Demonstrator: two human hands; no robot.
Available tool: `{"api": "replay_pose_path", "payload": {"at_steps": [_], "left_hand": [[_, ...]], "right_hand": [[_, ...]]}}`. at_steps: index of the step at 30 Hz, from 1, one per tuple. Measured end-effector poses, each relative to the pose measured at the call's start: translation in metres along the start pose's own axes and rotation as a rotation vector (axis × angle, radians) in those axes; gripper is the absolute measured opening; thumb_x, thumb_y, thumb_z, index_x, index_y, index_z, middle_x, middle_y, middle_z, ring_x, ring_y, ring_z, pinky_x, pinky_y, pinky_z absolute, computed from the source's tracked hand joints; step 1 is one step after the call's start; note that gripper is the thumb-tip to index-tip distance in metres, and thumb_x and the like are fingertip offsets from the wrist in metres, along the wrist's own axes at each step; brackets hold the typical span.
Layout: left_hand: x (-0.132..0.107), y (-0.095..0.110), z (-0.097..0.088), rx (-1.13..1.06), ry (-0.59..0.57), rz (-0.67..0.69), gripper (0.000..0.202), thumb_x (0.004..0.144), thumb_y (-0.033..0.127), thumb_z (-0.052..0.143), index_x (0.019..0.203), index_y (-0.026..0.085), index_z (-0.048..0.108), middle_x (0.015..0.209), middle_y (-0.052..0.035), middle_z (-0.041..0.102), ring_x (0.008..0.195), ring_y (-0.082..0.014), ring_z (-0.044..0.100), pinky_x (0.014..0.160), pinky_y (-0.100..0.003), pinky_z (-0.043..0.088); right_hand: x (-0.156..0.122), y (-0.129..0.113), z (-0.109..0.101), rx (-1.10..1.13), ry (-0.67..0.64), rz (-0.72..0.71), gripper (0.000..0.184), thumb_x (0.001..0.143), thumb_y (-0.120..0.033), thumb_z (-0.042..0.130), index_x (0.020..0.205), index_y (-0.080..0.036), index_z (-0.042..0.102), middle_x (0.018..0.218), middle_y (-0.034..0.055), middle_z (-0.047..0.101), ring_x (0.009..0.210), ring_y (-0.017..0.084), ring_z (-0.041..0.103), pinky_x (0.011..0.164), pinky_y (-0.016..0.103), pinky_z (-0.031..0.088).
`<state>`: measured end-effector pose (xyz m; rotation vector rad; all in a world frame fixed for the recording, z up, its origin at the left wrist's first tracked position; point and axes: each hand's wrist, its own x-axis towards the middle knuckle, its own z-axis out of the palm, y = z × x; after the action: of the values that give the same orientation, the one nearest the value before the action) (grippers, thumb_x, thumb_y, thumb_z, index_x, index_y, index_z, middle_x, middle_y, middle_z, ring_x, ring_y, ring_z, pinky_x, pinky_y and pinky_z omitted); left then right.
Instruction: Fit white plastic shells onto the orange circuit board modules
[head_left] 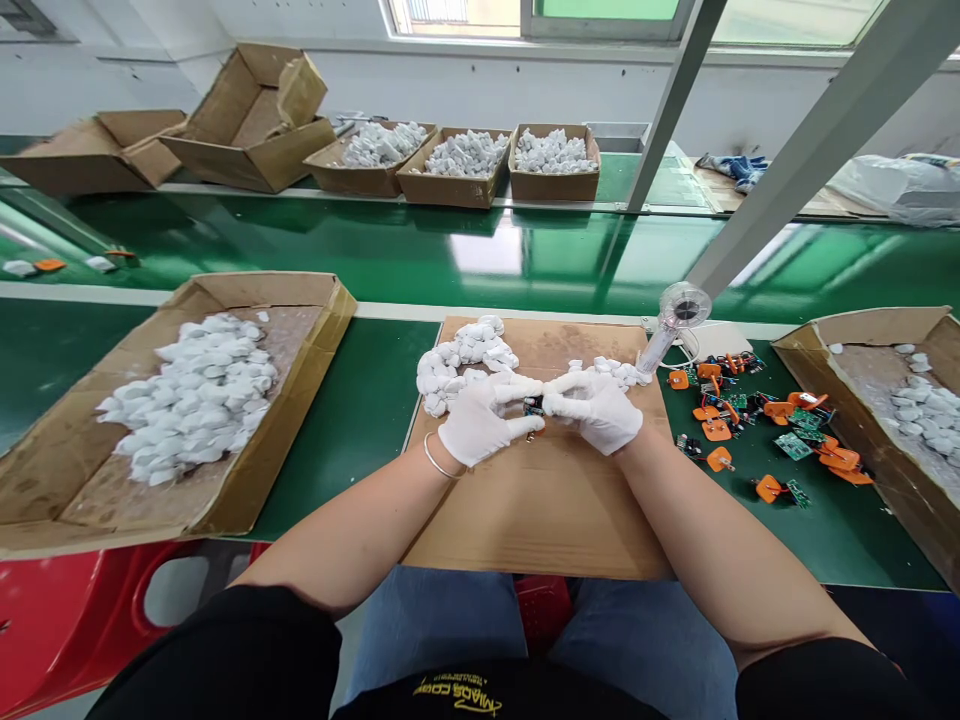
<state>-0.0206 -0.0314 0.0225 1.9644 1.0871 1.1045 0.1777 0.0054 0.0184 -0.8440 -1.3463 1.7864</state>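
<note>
My jeans (pixel 450 640) sit at the counter (pixel 352 470) edge, left hand (pixel 484 422) and right hand (pixel 592 412) pinching a small circuit board (pixel 533 405), plenty of white lumps (pixel 187 395) left in the box (pixel 330 312).

Bright daylight pouring through the windows (pixel 600 15) along the far wall, with long white glare streaking across the glossy green bench surface (pixel 517 250). Only soft, faint shadows beneath the cardboard boxes (pixel 450 180), the gloved left hand (pixel 480 420) and the gloved right hand (pixel 592 410). Sharp focus nearly everywhere, no visible motion blur, yet strong wide-angle bending toward the frame edges, with the pale metal posts (pixel 675 100) leaning steeply at upper right.
</note>
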Motion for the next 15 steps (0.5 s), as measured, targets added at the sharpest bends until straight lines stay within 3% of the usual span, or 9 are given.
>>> {"api": "replay_pose_path", "payload": {"at_steps": [3, 5, 11, 15], "left_hand": [[-0.002, -0.002, -0.002, 0.144, -0.022, 0.064, 0.030, 0.075, 0.021, 0.080, 0.104, 0.022, 0.076, 0.093, -0.0020, 0.075, 0.087, -0.0182, 0.068, 0.086, -0.033, 0.057], [-0.003, -0.005, -0.002, 0.177, -0.001, 0.120, 0.031, 0.073, 0.026, 0.085, 0.101, 0.021, 0.076, 0.088, -0.0020, 0.075, 0.082, -0.0173, 0.067, 0.081, -0.032, 0.056], [-0.002, -0.004, -0.002, 0.199, 0.097, 0.330, 0.026, 0.083, 0.041, 0.077, 0.100, 0.022, 0.074, 0.080, -0.0017, 0.073, 0.071, -0.0161, 0.061, 0.066, -0.033, 0.052], [0.000, -0.003, -0.002, 0.221, 0.145, 0.476, 0.028, 0.085, 0.046, 0.074, 0.098, 0.021, 0.074, 0.071, -0.0018, 0.068, 0.063, -0.0151, 0.056, 0.060, -0.033, 0.046]], "right_hand": [[0.000, 0.000, 0.002, -0.004, -0.084, -0.062, 0.025, 0.062, -0.032, 0.091, 0.069, -0.015, 0.074, 0.076, 0.0028, 0.069, 0.075, 0.015, 0.062, 0.073, 0.028, 0.049], [0.000, -0.001, 0.004, 0.013, -0.130, -0.049, 0.023, 0.063, -0.031, 0.091, 0.069, -0.015, 0.075, 0.081, 0.0040, 0.071, 0.079, 0.016, 0.062, 0.076, 0.029, 0.049], [-0.004, 0.001, 0.009, 0.199, -0.220, 0.115, 0.031, 0.059, -0.034, 0.093, 0.065, -0.013, 0.072, 0.073, 0.0039, 0.070, 0.067, 0.014, 0.061, 0.067, 0.029, 0.051], [-0.007, 0.004, 0.013, 0.324, -0.184, 0.151, 0.035, 0.058, -0.027, 0.095, 0.074, -0.015, 0.066, 0.068, -0.0003, 0.068, 0.062, 0.014, 0.062, 0.062, 0.029, 0.053]]}}
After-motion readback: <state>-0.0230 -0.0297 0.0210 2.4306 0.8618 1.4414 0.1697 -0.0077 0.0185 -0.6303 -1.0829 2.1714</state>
